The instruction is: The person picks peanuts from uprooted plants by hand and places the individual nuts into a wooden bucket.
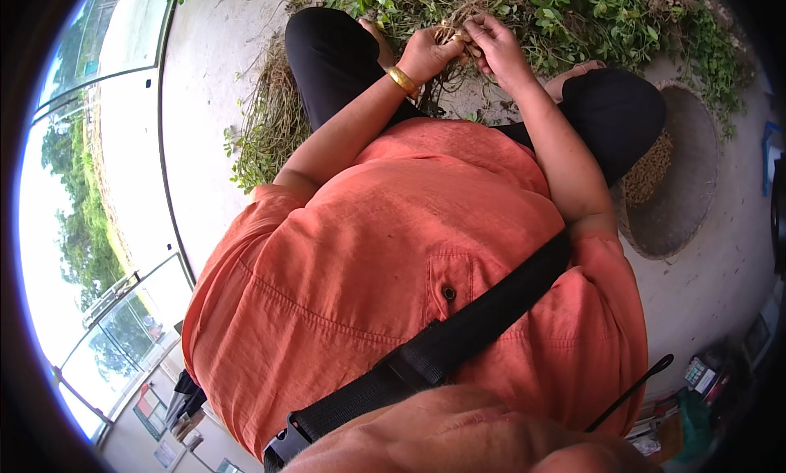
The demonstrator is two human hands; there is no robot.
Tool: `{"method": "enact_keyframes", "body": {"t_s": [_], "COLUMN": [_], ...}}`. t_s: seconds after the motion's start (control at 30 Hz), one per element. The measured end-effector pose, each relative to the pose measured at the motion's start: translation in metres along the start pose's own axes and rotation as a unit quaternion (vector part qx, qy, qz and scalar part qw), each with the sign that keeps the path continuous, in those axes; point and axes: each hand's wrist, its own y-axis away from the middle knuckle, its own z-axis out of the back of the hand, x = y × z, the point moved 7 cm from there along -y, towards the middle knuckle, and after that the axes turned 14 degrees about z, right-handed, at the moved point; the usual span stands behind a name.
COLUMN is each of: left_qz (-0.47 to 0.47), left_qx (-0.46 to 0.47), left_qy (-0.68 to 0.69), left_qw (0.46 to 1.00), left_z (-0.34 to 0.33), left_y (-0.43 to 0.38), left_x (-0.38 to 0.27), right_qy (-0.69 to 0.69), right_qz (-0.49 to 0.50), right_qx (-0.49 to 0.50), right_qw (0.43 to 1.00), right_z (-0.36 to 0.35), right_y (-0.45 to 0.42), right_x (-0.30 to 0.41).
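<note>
Between my two hands, at the top centre, is a cluster of peanut pods (462, 37) on the roots of a pulled peanut plant. My left hand (428, 54), with a gold bracelet (402, 80) at its wrist, pinches the cluster from the left side. My right hand (496, 48) has its thumb and fingers closed on pods and roots at the right of the same cluster. Leafy peanut plants (568, 28) lie heaped just beyond both hands. More uprooted plants (276, 111), roots and stems tangled, lie beside my left knee.
A round woven basket (688, 197) partly filled with peanuts (648, 172) stands beside my right knee, which hides part of it. The concrete floor (202, 62) carries scattered soil and bits of plant. Glass doors (101, 184) are at the left; assorted items lie at the lower right.
</note>
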Motion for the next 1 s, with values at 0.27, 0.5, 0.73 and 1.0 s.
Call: {"method": "enact_keyframes", "body": {"t_s": [0.27,0.5,0.73,1.0], "left_qz": [0.019,0.015,0.052,0.029], "left_qx": [0.039,0.07,0.152,0.093], "left_qy": [0.025,0.059,0.212,0.137], "left_qw": [0.999,0.996,0.964,0.986], "left_z": [-0.008,-0.014,-0.013,-0.011], "left_y": [0.004,0.008,0.004,0.008], "left_x": [-0.003,-0.006,0.005,0.0], "right_qy": [-0.11,-0.071,-0.236,-0.172], "right_qz": [-0.083,-0.052,-0.062,-0.101], "right_qx": [-0.068,-0.009,0.026,-0.017], "right_qw": [0.988,0.996,0.969,0.98], "right_z": [0.004,-0.004,-0.012,-0.008], "right_y": [0.002,0.003,0.003,0.005], "right_x": [-0.013,-0.009,-0.008,-0.007]}}
